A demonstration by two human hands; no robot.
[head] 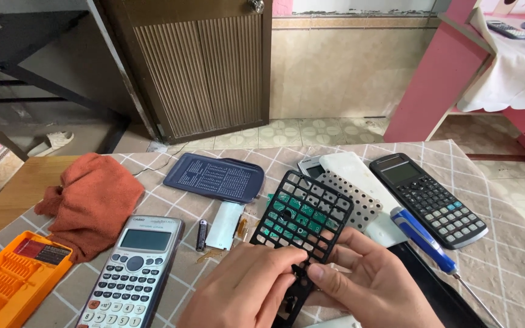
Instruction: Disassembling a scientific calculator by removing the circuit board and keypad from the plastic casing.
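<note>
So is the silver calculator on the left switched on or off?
Off, it seems: the silver calculator lies face up, lit from above, and its display is blank, no digits showing.

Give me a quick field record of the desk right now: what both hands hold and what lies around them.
left hand: grips lower edge of black plastic keypad frame with grid holes
right hand: supports the same frame, thumb on its lower part
behind frame: green circuit board
left of hands: silver-grey calculator, orange towel, orange bit case
right of hands: blue-handled screwdriver, black calculator
</note>
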